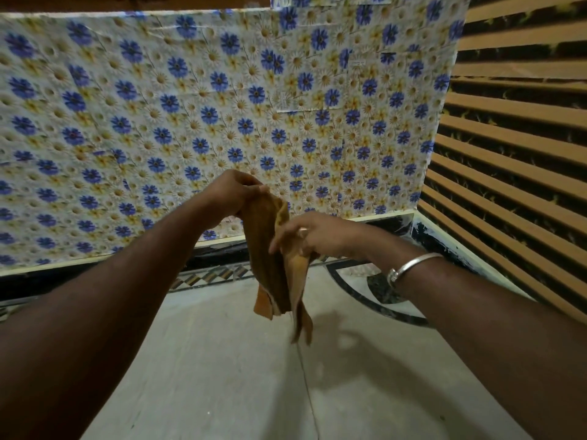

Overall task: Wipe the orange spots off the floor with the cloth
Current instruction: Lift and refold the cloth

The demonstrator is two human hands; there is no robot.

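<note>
Forearms (127,296) are reaching forward | left hand (233,193) fingers are clamping cloth (270,255) top, right hand (313,238) fingers are pinching its hanging fold | cloth is dangling above floor (222,360) | judging: folding it into a flat pad before lowering is looking wisest

Both arms reach forward; the left hand (233,193) grips the cloth (266,249) from above; the right hand (308,238) pinches it lower.

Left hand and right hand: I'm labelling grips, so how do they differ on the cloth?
The left hand grips the cloth at its top; the right hand holds it lower down. Only the right wrist wears a bangle. Both hold the cloth off the floor.
</note>
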